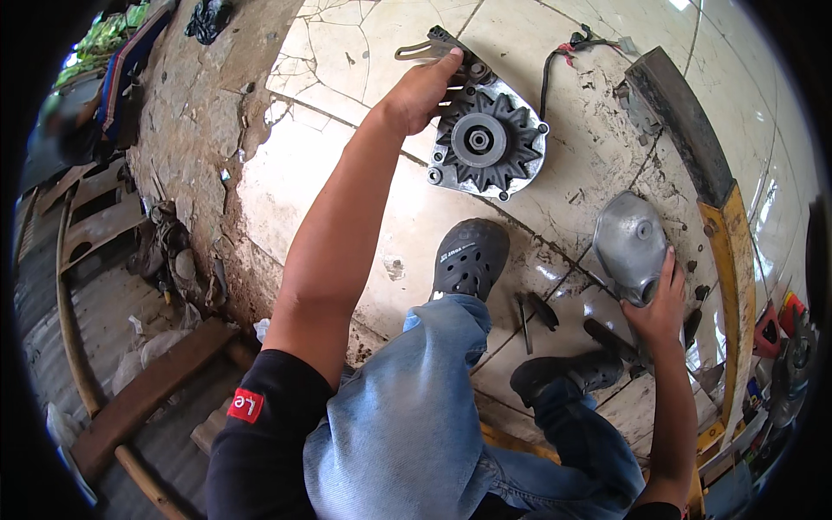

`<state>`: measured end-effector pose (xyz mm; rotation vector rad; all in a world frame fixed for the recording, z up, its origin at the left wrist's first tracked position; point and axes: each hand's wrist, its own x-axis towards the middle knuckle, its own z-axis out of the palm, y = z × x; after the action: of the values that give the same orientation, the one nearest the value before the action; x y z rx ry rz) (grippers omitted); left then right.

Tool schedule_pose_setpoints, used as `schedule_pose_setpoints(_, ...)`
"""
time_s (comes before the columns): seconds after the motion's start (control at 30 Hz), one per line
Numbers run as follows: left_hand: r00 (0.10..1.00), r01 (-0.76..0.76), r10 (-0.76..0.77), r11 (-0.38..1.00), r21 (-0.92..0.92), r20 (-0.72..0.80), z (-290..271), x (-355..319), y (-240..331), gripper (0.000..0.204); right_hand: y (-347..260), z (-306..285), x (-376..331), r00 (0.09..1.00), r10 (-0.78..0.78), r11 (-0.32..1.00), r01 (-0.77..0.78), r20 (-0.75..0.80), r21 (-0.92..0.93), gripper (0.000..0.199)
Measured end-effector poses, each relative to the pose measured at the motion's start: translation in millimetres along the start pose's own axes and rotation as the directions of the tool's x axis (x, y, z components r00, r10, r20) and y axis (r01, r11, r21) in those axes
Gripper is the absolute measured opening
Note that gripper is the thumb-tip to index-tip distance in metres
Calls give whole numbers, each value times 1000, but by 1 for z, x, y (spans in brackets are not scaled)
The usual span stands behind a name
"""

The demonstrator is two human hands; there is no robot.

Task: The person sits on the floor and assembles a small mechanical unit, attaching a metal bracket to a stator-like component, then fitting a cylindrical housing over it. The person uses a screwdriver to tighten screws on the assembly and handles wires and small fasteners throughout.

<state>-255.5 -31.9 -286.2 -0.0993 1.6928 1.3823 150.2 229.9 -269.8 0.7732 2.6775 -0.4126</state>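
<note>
Our left hand (418,97) has its fingers closed on the alternator (442,169) at its ten o'clock edge, twelve o'clock from our left shoe (472,251). It looks heavy and rigid, so we'd trust the casing over the finned wheel (523,149); at its four o'clock, our right hand (659,305) grips a smooth, likely lighter metal cover (626,234)

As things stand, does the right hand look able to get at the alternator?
Likely yes, once the right hand leaves the silver cover: only dirt-marked tile lies between that cover and the alternator, and the left hand is on its far side.
</note>
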Motion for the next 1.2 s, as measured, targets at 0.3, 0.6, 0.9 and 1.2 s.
schedule_pose_setpoints(0.3,999,5,-5,1000,-2,-38,1,-18,-3,49,30,-59,-45,998,-61,995,59,19,76,124)
schedule_pose_setpoints(0.6,995,15,-14,1000,7,-103,3,-24,-14,37,102,-32,-128,999,32,999,-33,-37,-3,113)
schedule_pose_setpoints(0.9,992,-63,61,998,-16,-108,21,-43,-15,42,153,16,-210,957,289,947,-280,-31,160,115)
schedule_pose_setpoints(1.2,993,-36,39,999,29,-114,12,-52,-29,46,187,86,-251,914,399,906,-379,-77,187,122)
